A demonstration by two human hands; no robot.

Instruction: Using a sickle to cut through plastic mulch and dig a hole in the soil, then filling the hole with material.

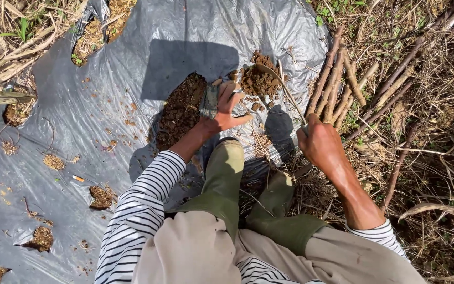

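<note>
L hand (223,108) is gripping a short cutting (209,101), fingers wrapped around it, at the soil hole (181,113) in the grey plastic mulch sheet (132,63), keeping it upright. R hand (319,143) is holding a curved-blade tool (285,89), fingers closed on its handle, blade tip near loose soil; spare stem bundle (340,84) is lying alongside, w/in reach.

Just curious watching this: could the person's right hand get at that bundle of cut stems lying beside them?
Probably yes. The right hand is close beside the bundle of stems, with only dry grass between, but its fingers are wrapped around a curved blade tool, so it is not free.
</note>
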